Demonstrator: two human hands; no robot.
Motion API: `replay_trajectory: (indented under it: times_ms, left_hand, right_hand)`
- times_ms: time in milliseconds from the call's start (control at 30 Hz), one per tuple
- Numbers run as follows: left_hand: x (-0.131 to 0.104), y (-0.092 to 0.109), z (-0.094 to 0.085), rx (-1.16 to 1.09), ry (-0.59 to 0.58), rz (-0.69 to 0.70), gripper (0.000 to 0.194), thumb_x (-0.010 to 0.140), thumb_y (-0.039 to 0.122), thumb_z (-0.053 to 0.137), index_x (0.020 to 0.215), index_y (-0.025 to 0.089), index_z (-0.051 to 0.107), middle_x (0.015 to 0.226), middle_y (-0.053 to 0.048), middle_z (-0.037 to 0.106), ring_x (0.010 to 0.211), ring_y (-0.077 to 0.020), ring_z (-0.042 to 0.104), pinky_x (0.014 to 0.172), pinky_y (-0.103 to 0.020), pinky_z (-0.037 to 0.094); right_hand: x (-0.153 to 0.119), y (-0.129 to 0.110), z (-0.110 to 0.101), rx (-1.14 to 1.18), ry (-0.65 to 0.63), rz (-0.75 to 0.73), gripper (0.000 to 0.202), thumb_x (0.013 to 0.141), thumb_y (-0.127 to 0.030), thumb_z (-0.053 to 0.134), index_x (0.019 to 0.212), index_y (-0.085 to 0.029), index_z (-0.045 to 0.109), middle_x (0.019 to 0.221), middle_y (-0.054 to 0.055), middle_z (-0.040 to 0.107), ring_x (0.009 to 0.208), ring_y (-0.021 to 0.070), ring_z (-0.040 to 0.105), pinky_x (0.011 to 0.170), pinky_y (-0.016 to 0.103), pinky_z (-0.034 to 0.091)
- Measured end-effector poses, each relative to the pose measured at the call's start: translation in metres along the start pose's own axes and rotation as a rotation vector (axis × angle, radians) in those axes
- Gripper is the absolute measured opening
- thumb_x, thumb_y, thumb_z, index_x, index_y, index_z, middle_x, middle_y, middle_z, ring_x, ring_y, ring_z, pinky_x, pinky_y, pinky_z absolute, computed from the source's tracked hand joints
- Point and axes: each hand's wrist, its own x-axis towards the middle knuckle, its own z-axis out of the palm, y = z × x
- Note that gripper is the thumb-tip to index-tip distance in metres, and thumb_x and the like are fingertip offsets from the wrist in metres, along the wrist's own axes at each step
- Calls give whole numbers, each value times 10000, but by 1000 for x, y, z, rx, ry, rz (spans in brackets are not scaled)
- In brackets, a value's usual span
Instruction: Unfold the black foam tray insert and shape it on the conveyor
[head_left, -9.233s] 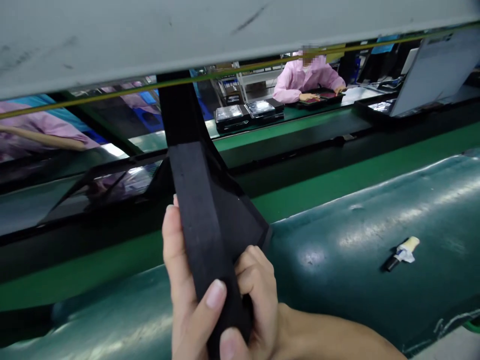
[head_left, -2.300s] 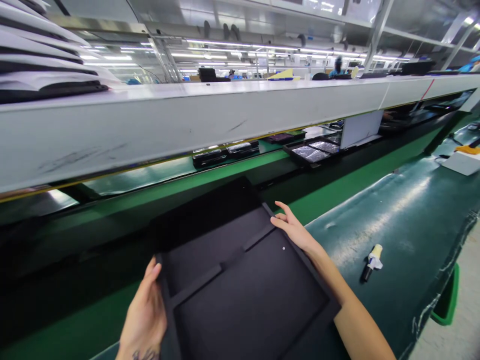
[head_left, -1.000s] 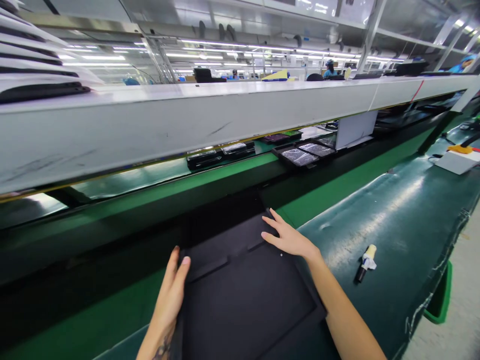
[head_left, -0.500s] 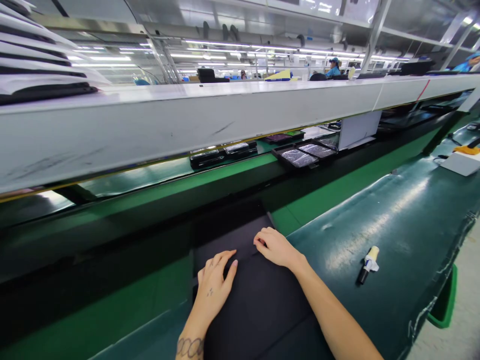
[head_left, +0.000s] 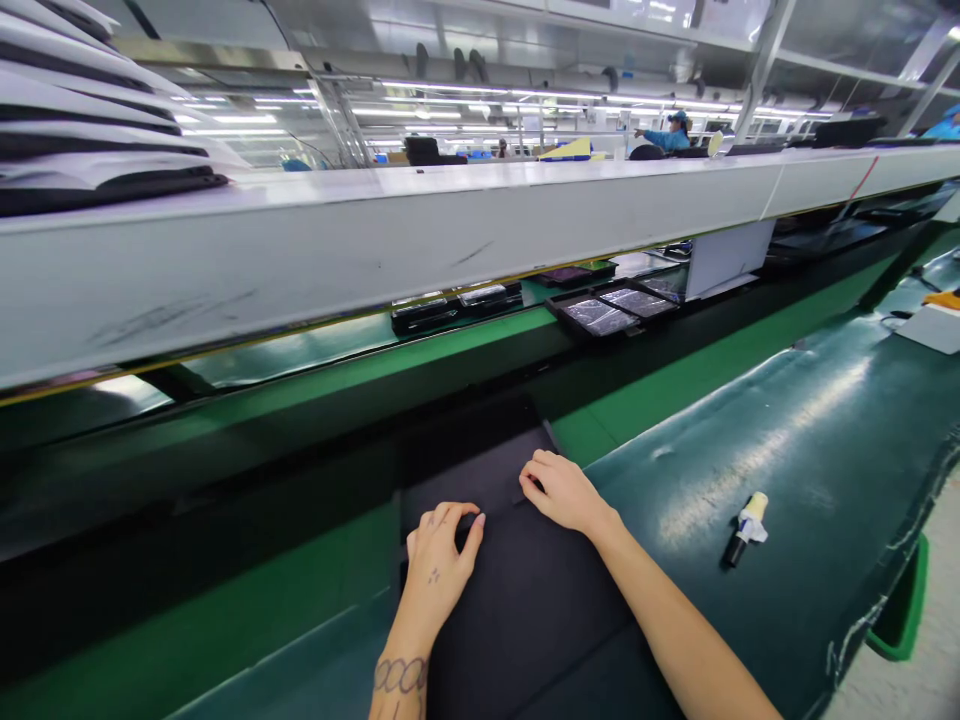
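**Both hands flat on black tray**

Far left, a stack of trays [head_left: 97, 160] sits on the white shelf [head_left: 375, 250], up off the work area. My left hand [head_left: 439, 560] lies palm down on the black tray [head_left: 525, 600], fingers spread and bent, pressing rather than gripping; grip is released, nothing held. My right hand [head_left: 562, 490] rests just beside it on the tray's far part, fingers curled down onto the surface; no grasp there either that I can see. The tray lies flat, half on the dark green tabletop [head_left: 787, 450] and half toward the belt [head_left: 300, 400], so both palms steady it. A marker [head_left: 744, 528] lies well apart on the right, within reach. Filled trays [head_left: 607, 310] sit across the belt.
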Motion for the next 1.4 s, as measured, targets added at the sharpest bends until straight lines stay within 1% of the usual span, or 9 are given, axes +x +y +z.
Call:
replay_trajectory:
  times_ms: [100,233,333,533,700,800,967,1267,1400]
  left_hand:
    - [-1,-2,3,-5,45,10,335,1028,538,530,1150,305,738,1256,-20,717,1214,-295,606,1066,-500,393]
    - [-3,8,-1,-47,104,24,332,1023,517,526,1083,276,746,1180,-18,732,1147,-278,623,1047,-477,411]
    - [-2,19,-5,12,103,10,358,1043,515,484,1056,260,735,1159,-23,732,1121,-281,623,1021,-472,407]
    - [1,29,-7,161,65,-52,415,1077,500,374,1032,247,701,1126,-35,719,1143,-293,621,993,-470,391]
    - [3,33,-12,140,35,-71,456,1070,534,338,1018,251,692,1138,-30,717,1148,-286,618,994,-462,384]
    - [3,34,-15,132,23,-87,475,1047,555,325,991,253,688,1127,-29,716,1152,-286,618,993,-462,377]
    - [4,36,-19,119,8,-94,478,1028,569,326,953,253,677,1098,-30,708,1143,-281,621,979,-456,378]
    - [4,33,-18,71,118,-59,436,1007,574,413,882,260,689,1021,-2,714,1066,-265,642,950,-443,387]
    - [4,30,-15,76,167,-35,409,1008,551,446,860,258,690,992,-3,714,1035,-259,652,923,-429,390]
  right_hand:
    - [-1,-2,-3,-25,-3,12,238,1148,-192,674,917,-166,626,954,4,558,927,174,576,863,347,442]
    - [0,-5,-4,-79,-26,21,223,1142,-257,708,940,-175,662,972,9,569,974,188,574,905,348,437]
    - [5,-7,3,-115,-31,92,243,1107,-313,765,924,-181,674,970,6,600,971,196,581,904,357,437]
    - [17,-12,21,-163,-3,257,350,1079,-340,768,784,-204,640,873,4,612,894,215,596,784,390,392]
    - [11,-13,14,-146,3,186,309,1122,-268,713,826,-198,657,905,-6,607,912,187,578,813,371,393]
    - [5,-14,7,-108,-23,111,277,1168,-309,675,919,-204,735,951,-14,631,949,175,578,847,359,398]
    - [0,-17,3,-41,-67,34,185,1168,-351,703,1067,-240,811,1009,-27,658,989,173,572,876,369,380]
    - [-2,-27,-9,-7,-48,20,122,1138,-364,755,1142,-281,844,1007,-1,601,991,191,517,863,389,350]
    - [-3,-30,-9,0,-37,-1,127,1139,-355,752,1128,-264,839,1014,0,591,993,190,512,872,399,348]
